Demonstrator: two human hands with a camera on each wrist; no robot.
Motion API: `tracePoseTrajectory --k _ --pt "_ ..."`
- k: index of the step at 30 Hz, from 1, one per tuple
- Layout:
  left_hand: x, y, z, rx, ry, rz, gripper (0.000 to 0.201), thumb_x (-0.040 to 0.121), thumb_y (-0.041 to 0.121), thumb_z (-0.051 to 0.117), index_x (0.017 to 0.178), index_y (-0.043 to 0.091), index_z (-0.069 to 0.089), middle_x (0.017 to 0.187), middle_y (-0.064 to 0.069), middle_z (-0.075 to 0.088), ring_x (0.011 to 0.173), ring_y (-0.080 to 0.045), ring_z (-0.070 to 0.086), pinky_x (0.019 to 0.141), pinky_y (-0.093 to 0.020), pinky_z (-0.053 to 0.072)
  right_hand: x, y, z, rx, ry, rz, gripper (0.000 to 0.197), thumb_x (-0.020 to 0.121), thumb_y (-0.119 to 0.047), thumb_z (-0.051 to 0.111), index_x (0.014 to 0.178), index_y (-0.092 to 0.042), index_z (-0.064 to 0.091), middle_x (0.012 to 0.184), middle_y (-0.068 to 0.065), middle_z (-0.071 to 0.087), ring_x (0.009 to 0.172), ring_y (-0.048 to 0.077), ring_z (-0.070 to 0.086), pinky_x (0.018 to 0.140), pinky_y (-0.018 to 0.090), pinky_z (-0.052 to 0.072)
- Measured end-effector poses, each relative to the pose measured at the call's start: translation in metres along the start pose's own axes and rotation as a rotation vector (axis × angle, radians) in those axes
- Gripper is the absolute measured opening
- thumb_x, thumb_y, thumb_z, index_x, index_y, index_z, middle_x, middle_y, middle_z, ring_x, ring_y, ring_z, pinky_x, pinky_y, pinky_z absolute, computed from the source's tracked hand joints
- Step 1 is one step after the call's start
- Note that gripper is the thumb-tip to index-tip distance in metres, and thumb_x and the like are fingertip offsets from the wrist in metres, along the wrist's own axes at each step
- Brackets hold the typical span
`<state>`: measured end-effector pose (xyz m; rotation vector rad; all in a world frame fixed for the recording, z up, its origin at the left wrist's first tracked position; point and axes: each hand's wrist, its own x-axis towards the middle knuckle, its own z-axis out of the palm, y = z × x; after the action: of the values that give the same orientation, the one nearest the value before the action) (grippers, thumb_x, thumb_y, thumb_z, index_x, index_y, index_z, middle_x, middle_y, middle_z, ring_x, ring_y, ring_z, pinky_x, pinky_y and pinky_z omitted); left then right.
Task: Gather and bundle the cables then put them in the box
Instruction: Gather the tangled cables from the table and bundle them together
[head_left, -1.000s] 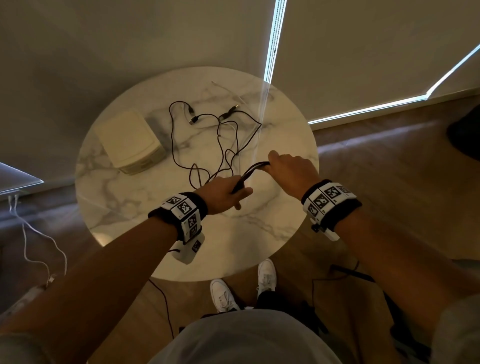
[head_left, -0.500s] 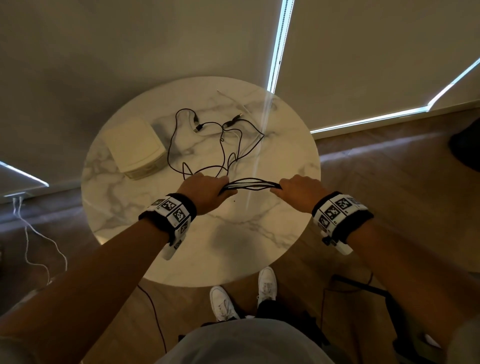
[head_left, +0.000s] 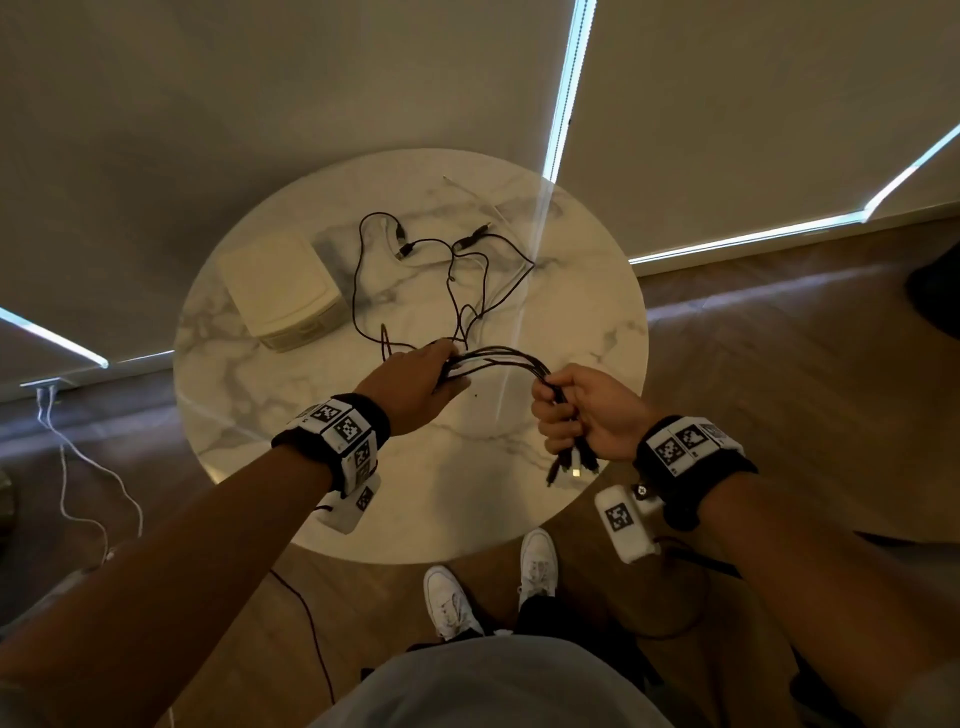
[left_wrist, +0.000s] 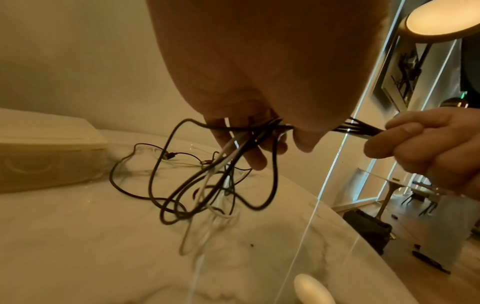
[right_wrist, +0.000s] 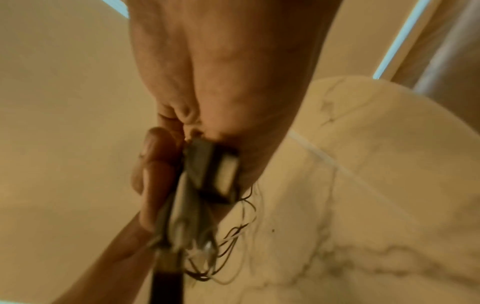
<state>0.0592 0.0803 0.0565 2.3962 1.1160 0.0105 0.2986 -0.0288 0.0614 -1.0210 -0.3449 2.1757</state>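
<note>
Several thin black and white cables run between my two hands above the round marble table. My right hand grips one end in a fist, with the plugs hanging out below it. In the right wrist view the plugs show blurred under my curled fingers. My left hand holds the bundle further along; its fingers curl round the strands. The loose cable tails trail across the tabletop. A closed cream box sits at the table's left.
The table's near edge stands just ahead of my white shoes. A white cord trails on the floor at the left. Walls and bright window gaps lie behind the table. A dark bag sits on the floor to the right.
My right hand has pulled back toward me and turned into a fist on the plug ends. The bundle has lifted off the table and the loose tails have drawn closer to my left hand.
</note>
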Motion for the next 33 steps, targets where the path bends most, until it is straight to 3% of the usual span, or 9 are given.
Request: tracePoseTrajectory --k 3,6,11,15,17,20,24,29,33 --pt "0.002 0.013 0.002 -0.15 0.014 0.038 0.051 0.097 0.038 0.056 0.141 0.021 0.037 0.124 -0.004 0.058 0.107 -0.021 0.059 0.091 -0.035 0.049 0.002 0.002 0.016 0.087 0.012 -0.049 0.024 0.1 -0.024 0.036 0.08 -0.016 0.046 0.065 -0.003 0.027 0.049 0.012 0.031 0.052 0.027 0.037" --pt "0.01 0.024 0.004 -0.203 0.055 0.044 0.055 0.097 0.026 0.057 0.146 0.027 0.032 0.137 -0.008 0.048 0.12 -0.022 0.053 0.101 -0.038 0.046 0.005 0.003 0.029 0.177 0.008 -0.074 0.024 0.105 -0.025 0.038 0.087 -0.014 0.049 0.067 -0.001 0.038 0.055 0.014 0.045 0.059 0.029 0.046" --pt "0.018 0.028 0.006 -0.142 0.101 0.153 0.041 0.103 0.023 0.044 0.143 0.023 0.04 0.131 -0.011 0.05 0.112 -0.027 0.057 0.095 -0.043 0.048 0.0 0.006 0.056 0.259 -0.022 -0.157 0.025 0.105 -0.032 0.045 0.094 -0.012 0.055 0.071 0.002 0.051 0.071 0.018 0.061 0.077 0.038 0.059" --pt "0.024 0.017 0.001 -0.098 0.059 0.133 0.034 0.106 0.027 0.034 0.138 0.022 0.044 0.132 -0.01 0.054 0.11 -0.029 0.058 0.095 -0.046 0.048 -0.003 0.011 0.065 0.153 -0.014 -0.182 0.031 0.106 -0.038 0.044 0.095 -0.013 0.058 0.071 0.003 0.051 0.072 0.021 0.063 0.086 0.049 0.058" --pt "0.026 0.01 -0.001 -0.018 0.019 0.116 0.034 0.106 0.03 0.032 0.137 0.023 0.044 0.129 -0.011 0.055 0.106 -0.031 0.059 0.092 -0.047 0.048 -0.002 0.014 0.062 0.08 0.024 -0.138 0.033 0.107 -0.042 0.041 0.094 -0.014 0.055 0.069 0.004 0.047 0.066 0.021 0.059 0.08 0.046 0.058" --pt "0.022 0.004 -0.004 0.054 -0.025 0.106 0.036 0.105 0.033 0.034 0.138 0.023 0.042 0.129 -0.01 0.056 0.105 -0.031 0.059 0.091 -0.046 0.047 0.004 0.016 0.058 -0.03 0.135 -0.08 0.034 0.107 -0.044 0.041 0.09 -0.016 0.05 0.062 0.001 0.038 0.051 0.014 0.044 0.054 0.03 0.049" --pt "0.013 0.003 0.0 0.01 -0.039 0.153 0.053 0.102 0.04 0.042 0.15 0.039 0.019 0.122 -0.007 0.055 0.104 -0.024 0.055 0.096 -0.045 0.041 0.013 0.02 0.052 -0.003 0.263 -0.079 0.035 0.108 -0.042 0.04 0.085 -0.017 0.048 0.055 -0.004 0.031 0.041 0.008 0.03 0.04 0.021 0.032" --pt "0.011 0.001 0.009 0.137 -0.038 0.186 0.048 0.096 0.057 0.03 0.144 0.051 0.024 0.114 -0.004 0.048 0.101 -0.024 0.052 0.098 -0.048 0.039 0.01 0.019 0.056 0.123 0.16 -0.011 0.036 0.108 -0.04 0.042 0.084 -0.015 0.051 0.057 -0.003 0.036 0.046 0.01 0.039 0.047 0.023 0.042" --pt "0.011 0.009 0.004 0.087 -0.012 0.225 0.037 0.101 0.047 0.035 0.133 0.033 0.047 0.105 -0.004 0.047 0.085 -0.021 0.051 0.085 -0.044 0.046 0.0 0.015 0.063 0.067 0.067 -0.006 0.031 0.107 -0.033 0.045 0.085 -0.013 0.054 0.067 0.003 0.049 0.062 0.02 0.055 0.068 0.035 0.057"
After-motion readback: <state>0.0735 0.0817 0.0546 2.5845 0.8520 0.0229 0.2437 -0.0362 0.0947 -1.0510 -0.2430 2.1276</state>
